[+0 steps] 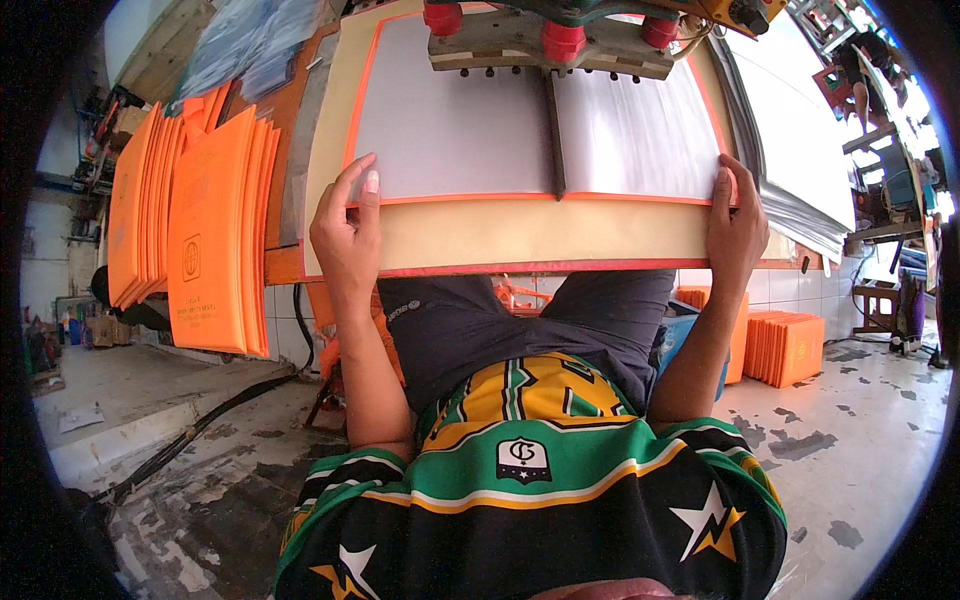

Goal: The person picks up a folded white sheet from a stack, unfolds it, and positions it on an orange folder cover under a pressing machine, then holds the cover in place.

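Note:
An orange-edged folder (460, 150) lies spread open on a cream board (520, 238), with clear or whitish sheets on both halves and a dark spine down its middle. At the folder's near left corner, my left hand (348, 225) grips the edge between thumb and fingers. My right hand (737, 220) pinches the near right corner in the same way. Over the far part of the folder hangs a machine head (545, 48) with red cylinders. Whether it touches the folder is unclear.
Orange folders (215, 240) stand in stacks at the left. Plastic sheets (250, 50) lie at the back left. White sheets (790, 130) are piled at the right. More orange folders (785, 348) sit on the floor. A person (862, 75) is far off at the right.

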### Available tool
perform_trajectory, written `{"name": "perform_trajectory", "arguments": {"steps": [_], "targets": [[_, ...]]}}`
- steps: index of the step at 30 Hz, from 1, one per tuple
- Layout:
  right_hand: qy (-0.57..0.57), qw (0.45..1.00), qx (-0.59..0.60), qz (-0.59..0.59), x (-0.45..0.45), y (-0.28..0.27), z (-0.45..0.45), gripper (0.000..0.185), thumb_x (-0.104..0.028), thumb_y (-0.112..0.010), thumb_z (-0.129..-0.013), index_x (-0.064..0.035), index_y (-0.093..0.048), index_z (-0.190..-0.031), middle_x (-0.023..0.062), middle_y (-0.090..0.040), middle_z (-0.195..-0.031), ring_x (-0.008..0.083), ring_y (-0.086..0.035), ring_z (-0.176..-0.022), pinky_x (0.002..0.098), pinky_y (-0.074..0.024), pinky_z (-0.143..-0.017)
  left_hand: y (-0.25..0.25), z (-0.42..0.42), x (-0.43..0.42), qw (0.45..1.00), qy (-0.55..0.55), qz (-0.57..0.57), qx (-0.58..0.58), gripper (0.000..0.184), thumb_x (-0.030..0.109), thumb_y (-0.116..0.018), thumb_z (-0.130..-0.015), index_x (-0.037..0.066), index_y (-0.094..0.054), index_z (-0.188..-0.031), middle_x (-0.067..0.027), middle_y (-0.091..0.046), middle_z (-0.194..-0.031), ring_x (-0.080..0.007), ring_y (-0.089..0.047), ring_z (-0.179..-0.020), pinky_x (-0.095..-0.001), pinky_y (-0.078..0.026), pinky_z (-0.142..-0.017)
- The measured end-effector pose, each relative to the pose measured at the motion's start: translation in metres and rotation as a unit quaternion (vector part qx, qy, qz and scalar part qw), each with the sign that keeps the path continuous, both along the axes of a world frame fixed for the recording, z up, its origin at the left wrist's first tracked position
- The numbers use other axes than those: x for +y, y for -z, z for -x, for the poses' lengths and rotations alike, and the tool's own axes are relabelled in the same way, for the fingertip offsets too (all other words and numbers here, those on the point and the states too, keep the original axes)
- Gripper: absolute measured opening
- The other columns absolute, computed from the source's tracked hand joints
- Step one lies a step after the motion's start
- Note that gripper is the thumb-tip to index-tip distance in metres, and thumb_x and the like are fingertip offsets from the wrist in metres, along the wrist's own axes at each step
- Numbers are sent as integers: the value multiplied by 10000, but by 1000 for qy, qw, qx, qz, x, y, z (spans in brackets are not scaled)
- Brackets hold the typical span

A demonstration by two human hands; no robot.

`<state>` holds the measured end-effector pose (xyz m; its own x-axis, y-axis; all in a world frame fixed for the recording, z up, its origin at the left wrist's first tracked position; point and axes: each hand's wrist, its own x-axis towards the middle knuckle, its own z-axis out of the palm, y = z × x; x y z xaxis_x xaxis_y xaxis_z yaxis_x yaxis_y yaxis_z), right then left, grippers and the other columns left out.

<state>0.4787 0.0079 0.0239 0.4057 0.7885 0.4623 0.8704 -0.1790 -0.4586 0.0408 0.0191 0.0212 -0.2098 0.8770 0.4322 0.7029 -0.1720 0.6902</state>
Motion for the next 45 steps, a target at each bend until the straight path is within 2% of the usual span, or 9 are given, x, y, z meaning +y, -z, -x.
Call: {"name": "perform_trajectory", "arguments": {"steps": [11, 13, 19, 24, 29, 31, 33, 39, 45], "targets": [[-7, 1000, -7, -7, 1, 0, 0, 320, -364, -588, -1119, -186, -738, -1338, 131, -801, -1210, 290, -789, -946, 443, -588, -854, -3, -1, -1, 1000, -1, 5, -3, 331, 321, -657, -1111, 101, -779, -1326, -102, -798, -1169, -147, -690, -865, -292, -519, -701], [-8, 1000, -11, -10, 1, 1, -2, 321, -364, -586, -1119, -183, -737, -1338, 133, -800, -1213, 292, -789, -954, 444, -588, -857, -6, -2, -2, 999, 2, 34, -16, 340, 274, -647, -1113, 60, -756, -1354, -100, -792, -1275, -141, -696, -1066, -287, -524, -813], [-9, 1000, 1, -3, 0, -2, 1, 324, -364, -582, -1121, -179, -734, -1339, 136, -799, -1210, 297, -790, -933, 448, -589, -848, -6, -1, -2, 998, 0, 53, -24, 346, 285, -645, -1116, 60, -755, -1356, -107, -787, -1288, -161, -704, -1101, -307, -541, -860], [-11, 1000, -5, -6, 0, 0, -1, 327, -363, -578, -1123, -181, -730, -1347, 134, -800, -1206, 298, -790, -898, 451, -590, -832, -6, -2, -2, 999, 2, 46, -21, 350, 290, -647, -1115, 61, -754, -1358, -104, -786, -1286, -153, -697, -1069, -303, -537, -850], [-7, 1000, -7, -1, 1, 2, -3, 336, -374, -571, -1121, -185, -729, -1350, 145, -794, -1230, 331, -789, -1033, 471, -587, -884, -3, -2, -2, 999, 1, 31, -18, 350, 291, -652, -1113, 62, -756, -1355, -95, -790, -1270, -131, -679, -1008, -287, -521, -813], [-7, 1000, -4, 3, 1, 1, -2, 338, -374, -569, -1120, -186, -728, -1352, 147, -792, -1236, 339, -784, -1059, 475, -585, -896, -1, -1, 0, 1000, 1, 5, -4, 309, 287, -665, -1107, 100, -777, -1326, -96, -797, -1157, -141, -696, -875, -289, -526, -702], [-6, 1000, -1, 7, 0, 1, -2, 340, -375, -568, -1120, -186, -726, -1353, 149, -791, -1242, 346, -780, -1085, 479, -583, -907, -1, 0, 0, 1000, 1, 6, -5, 312, 293, -664, -1108, 102, -778, -1327, -96, -798, -1161, -143, -700, -882, -290, -528, -703], [-6, 1000, -16, 1, 1, 2, -3, 336, -369, -564, -1121, -191, -725, -1357, 143, -794, -1235, 339, -785, -1063, 472, -586, -896, 0, -2, 0, 1000, -2, 6, -11, 320, 307, -659, -1109, 102, -779, -1325, -98, -798, -1168, -148, -703, -890, -289, -527, -706], [2, 1000, 0, 10, 0, -2, 1, 331, -378, -574, -1121, -195, -728, -1350, 131, -800, -1209, 295, -795, -922, 460, -589, -858, -6, -2, -2, 999, -3, 45, -22, 351, 295, -657, -1110, 73, -756, -1364, -85, -794, -1258, -110, -660, -960, -274, -507, -768]]}}
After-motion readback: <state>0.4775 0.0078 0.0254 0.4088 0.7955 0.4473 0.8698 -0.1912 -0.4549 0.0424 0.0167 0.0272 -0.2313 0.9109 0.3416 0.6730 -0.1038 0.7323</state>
